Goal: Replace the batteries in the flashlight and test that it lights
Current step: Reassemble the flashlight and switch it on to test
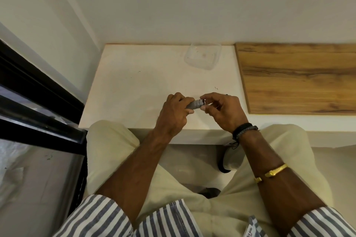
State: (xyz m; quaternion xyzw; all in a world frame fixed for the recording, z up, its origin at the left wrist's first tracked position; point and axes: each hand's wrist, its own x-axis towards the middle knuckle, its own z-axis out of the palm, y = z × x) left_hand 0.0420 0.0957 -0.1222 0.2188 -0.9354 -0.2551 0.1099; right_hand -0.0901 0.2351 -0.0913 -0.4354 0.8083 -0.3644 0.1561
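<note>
Over white table (134,86), both hands grip flashlight (194,104).

Both forearms reach forward, bare, striped sleeves rolled to elbows. Left hand (174,113) knuckles up, fingers curled closed in a fist-like wrap, thumb on top. Right hand (221,108) opposite it, thumb and index fingertips (203,108) pinched together, other fingers loosely spread. Hands nearly touching at fingertips. Dark bands on right wrist, gold bangle on right forearm.
</note>
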